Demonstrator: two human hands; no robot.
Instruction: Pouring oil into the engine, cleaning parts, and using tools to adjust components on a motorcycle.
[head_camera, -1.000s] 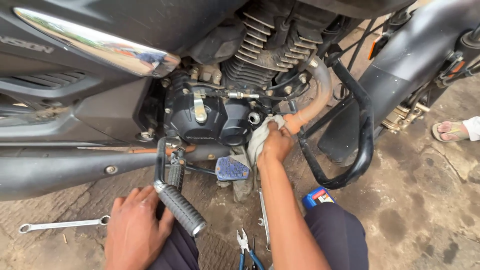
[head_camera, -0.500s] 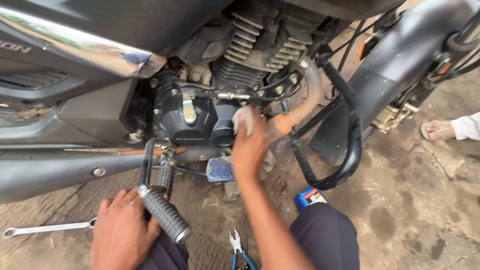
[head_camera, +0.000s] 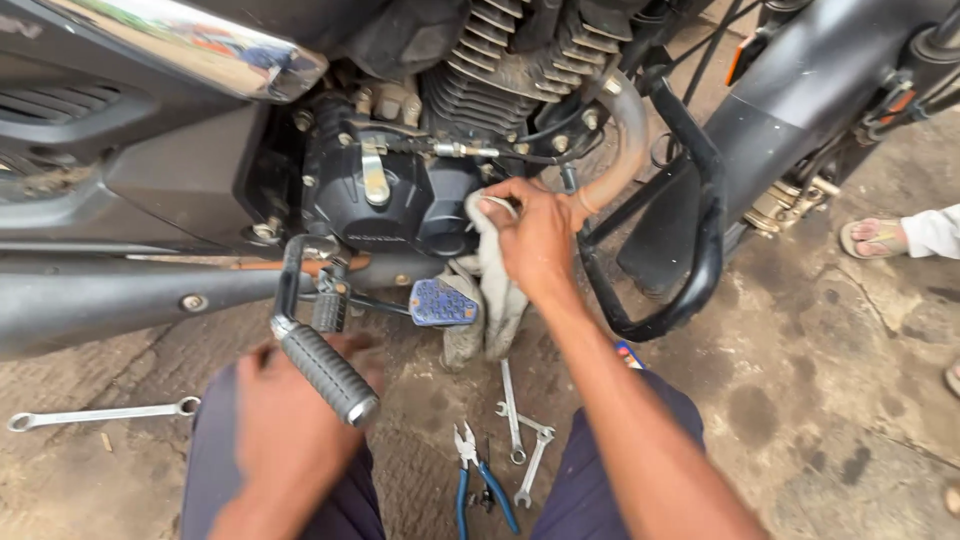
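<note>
Right hand (head_camera: 535, 240) presses grey rag (head_camera: 490, 290) against black engine cover (head_camera: 385, 195)

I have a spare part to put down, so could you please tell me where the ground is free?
Bare concrete lies right of the curved black crash guard, toward the sandalled foot. Another patch lies between the long silver spanner and the black exhaust pipe. It is crowded around the blue-handled pliers and small silver spanners between the knees.

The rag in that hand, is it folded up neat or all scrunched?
Scrunched. The right hand presses the top of the grey rag against the black engine cover, and the rest hangs down in loose, uneven folds.
</note>
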